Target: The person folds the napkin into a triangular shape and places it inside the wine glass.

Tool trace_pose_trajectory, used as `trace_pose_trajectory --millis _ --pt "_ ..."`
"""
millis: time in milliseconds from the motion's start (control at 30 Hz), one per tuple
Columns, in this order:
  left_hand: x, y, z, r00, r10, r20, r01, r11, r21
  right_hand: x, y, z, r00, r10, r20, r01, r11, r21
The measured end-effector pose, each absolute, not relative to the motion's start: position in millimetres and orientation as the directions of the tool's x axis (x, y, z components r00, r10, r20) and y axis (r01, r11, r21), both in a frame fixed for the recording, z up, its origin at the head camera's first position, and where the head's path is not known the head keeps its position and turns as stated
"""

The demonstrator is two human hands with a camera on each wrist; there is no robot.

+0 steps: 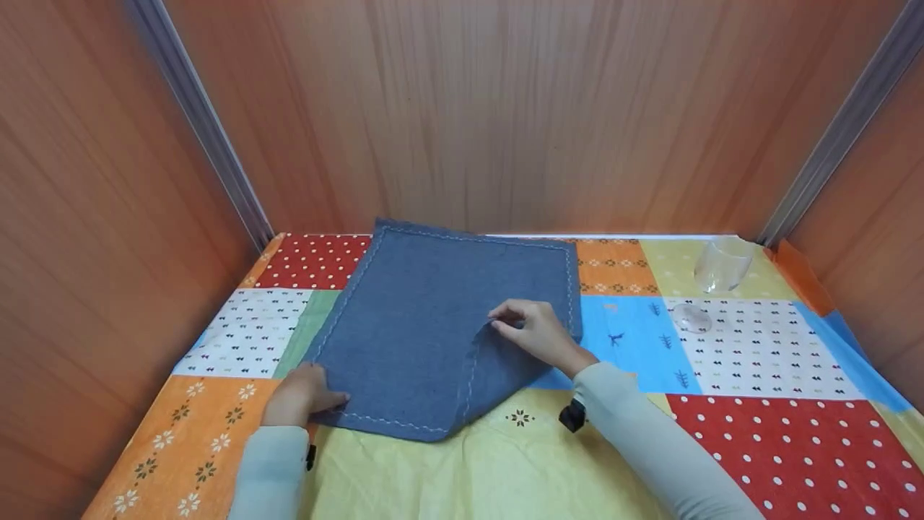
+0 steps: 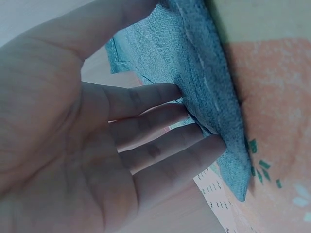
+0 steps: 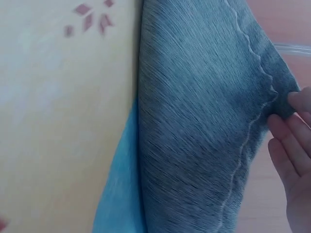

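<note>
Beyond the left hand's outer side, the patchwork-print tablecloth [image 1: 195, 433] shows an orange panel of small flowers; ahead of that hand lie a white patterned panel and a red polka-dot one. The left hand [image 1: 297, 393], its fingers straight and spread, touches the near left corner of a blue-grey cloth [image 1: 419, 310]. This four-sided, woven-looking textile spreads ahead of the left hand and across to the right hand, a pale wavy stitch line running just inside its edges. The right hand [image 1: 530, 331] pinches the cloth's near right corner between thumb and fingertips, holding it raised and folded back over the rest. To the right of the right hand, well apart from it, a clear round disc [image 1: 691, 318] lies on a white patterned panel. Slightly farther out stands a stemless, transparent drinking glass [image 1: 722, 266] with rounded sides.
</note>
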State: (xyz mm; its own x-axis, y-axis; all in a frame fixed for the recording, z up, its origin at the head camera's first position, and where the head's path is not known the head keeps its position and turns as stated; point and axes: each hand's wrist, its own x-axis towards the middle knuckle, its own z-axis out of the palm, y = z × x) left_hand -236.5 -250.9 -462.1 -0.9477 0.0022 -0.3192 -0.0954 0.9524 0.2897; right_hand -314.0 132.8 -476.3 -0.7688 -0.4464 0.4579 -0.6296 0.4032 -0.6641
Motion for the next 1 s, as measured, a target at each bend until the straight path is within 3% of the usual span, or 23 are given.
trace_pose_trajectory --millis 367,700,800,1000 --pt "-239 -252 -464 -0.94 -0.002 -0.341 -0.105 0.953 0.283 -325 101 -488 -0.807 -0.489 0.332 -0.556 0.438 -0.706" --pt "-239 -253 -464 -0.942 0.004 -0.335 -0.098 0.953 0.287 -331 76 -496 -0.774 -0.36 0.521 -0.632 0.405 -0.66" --pt "-239 -254 -464 -0.943 0.008 -0.334 -0.093 0.954 0.284 -331 73 -495 -0.789 -0.45 0.419 -0.605 0.446 -0.66" --pt "-239 -253 -466 -0.945 0.004 -0.326 -0.096 0.952 0.289 -326 77 -498 -0.769 -0.639 -0.005 -0.493 0.599 -0.63"
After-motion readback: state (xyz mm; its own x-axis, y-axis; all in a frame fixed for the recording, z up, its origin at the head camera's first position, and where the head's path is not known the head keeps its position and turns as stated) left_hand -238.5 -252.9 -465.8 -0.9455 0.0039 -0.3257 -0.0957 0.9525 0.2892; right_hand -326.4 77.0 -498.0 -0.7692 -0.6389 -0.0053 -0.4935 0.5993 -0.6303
